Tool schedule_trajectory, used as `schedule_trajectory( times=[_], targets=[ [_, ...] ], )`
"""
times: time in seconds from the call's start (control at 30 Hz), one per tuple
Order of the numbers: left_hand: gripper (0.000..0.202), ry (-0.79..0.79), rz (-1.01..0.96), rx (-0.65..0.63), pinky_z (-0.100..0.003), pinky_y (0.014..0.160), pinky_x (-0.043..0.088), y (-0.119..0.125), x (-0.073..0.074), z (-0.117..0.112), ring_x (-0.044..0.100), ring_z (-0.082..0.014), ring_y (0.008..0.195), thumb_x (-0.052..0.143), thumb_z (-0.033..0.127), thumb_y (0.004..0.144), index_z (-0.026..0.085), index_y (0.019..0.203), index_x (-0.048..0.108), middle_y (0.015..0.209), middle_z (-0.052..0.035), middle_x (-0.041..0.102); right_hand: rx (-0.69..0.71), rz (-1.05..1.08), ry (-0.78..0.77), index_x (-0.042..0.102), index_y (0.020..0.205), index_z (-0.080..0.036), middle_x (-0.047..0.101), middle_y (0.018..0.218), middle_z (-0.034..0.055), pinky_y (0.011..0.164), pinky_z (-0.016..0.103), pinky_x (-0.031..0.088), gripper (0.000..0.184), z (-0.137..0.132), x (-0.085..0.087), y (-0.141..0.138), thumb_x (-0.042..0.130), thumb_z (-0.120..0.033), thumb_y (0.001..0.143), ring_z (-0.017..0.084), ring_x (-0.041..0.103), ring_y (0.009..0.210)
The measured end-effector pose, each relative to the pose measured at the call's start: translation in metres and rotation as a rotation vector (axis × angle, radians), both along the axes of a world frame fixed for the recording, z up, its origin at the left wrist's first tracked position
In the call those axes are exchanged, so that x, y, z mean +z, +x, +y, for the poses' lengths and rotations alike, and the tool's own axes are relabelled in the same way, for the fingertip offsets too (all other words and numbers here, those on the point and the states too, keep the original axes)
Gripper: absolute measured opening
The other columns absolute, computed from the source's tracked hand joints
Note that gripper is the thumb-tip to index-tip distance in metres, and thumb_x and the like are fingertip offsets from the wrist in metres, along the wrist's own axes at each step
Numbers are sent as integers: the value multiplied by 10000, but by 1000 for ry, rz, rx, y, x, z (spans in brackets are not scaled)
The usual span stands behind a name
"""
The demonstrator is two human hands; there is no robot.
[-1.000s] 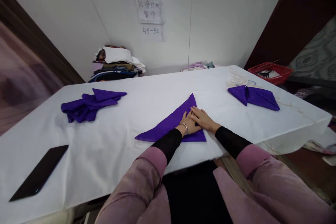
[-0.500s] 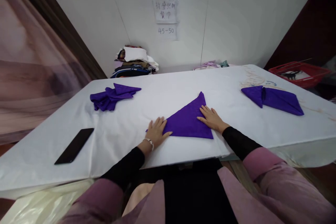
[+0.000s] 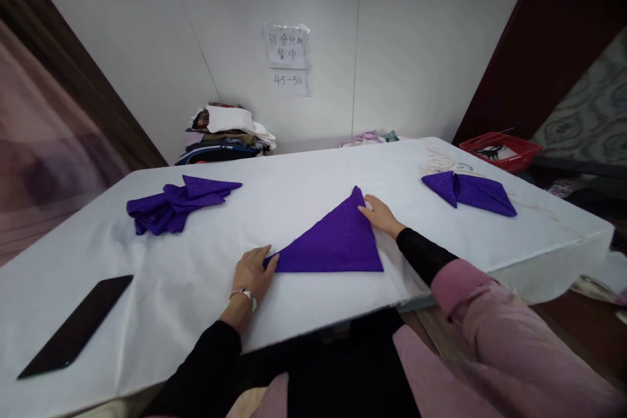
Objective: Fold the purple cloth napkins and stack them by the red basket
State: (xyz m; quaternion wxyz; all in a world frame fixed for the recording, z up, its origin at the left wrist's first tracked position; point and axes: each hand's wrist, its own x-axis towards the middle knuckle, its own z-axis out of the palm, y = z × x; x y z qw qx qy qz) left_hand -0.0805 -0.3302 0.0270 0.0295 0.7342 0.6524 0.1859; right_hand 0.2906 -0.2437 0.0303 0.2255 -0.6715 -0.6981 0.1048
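Paper (image 3: 289,88) on the wall (image 3: 416,39) reads "45-50" under blurred Chinese characters (image 3: 286,47).

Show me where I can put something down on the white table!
Bare white tablecloth shows between the dark slab and left hand, between the crumpled purple cloth and purple triangle, and between the right hand and folded purple bundle. It's crowded at the triangle's edges, where both hands touch.

I wear a pink jacket (image 3: 529,339) with a broad cuff (image 3: 460,284) at four o'clock, black undersleeves (image 3: 425,258), a black top (image 3: 347,372) and a silvery bracelet (image 3: 251,299).
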Motion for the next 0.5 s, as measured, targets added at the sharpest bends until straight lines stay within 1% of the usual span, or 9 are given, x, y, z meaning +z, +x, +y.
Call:
schedule_trajectory(
  times=[0.1, 0.2, 0.33, 0.43, 0.5],
  targets=[
    [411, 3, -58, 25, -370, 891, 436, -3, 1, -1, 577, -240, 950, 402, 424, 849, 191, 1106, 623, 977, -66, 670, -127, 3, -5, 554, 1210, -147, 554, 1270, 128, 969, 351, 382, 459, 26, 4, 1, 387, -433, 892, 242, 491, 1185],
    [420, 2, -92, 68, -367, 857, 443, -5, 1, -3, 588, -238, 897, 392, 452, 842, 194, 1064, 639, 902, -57, 671, -223, 4, -30, 616, 1096, -129, 627, 1116, 144, 877, 350, 428, 448, 46, 3, -1, 389, -451, 884, 253, 562, 1063],
    [423, -18, -117, 79, -353, 841, 446, -7, 1, -2, 602, -234, 888, 388, 471, 836, 191, 993, 663, 894, -57, 680, -293, -7, -66, 665, 987, -136, 655, 1044, 146, 823, 339, 440, 439, 61, -1, -8, 404, -471, 876, 258, 581, 1026],
    [387, -48, -134, 69, -348, 835, 448, -8, 1, 0, 610, -229, 894, 390, 463, 834, 216, 913, 677, 905, -44, 691, -308, -26, -81, 683, 939, -148, 667, 1011, 141, 809, 347, 442, 424, 68, -3, -10, 403, -461, 879, 265, 575, 1036],
    [355, -66, -146, 55, -342, 822, 452, -9, 1, 1, 613, -222, 879, 392, 438, 834, 231, 877, 677, 892, -33, 694, -305, -47, -82, 691, 918, -155, 663, 1028, 143, 827, 359, 436, 409, 72, -4, -9, 396, -437, 885, 270, 558, 1066]
  ],
)
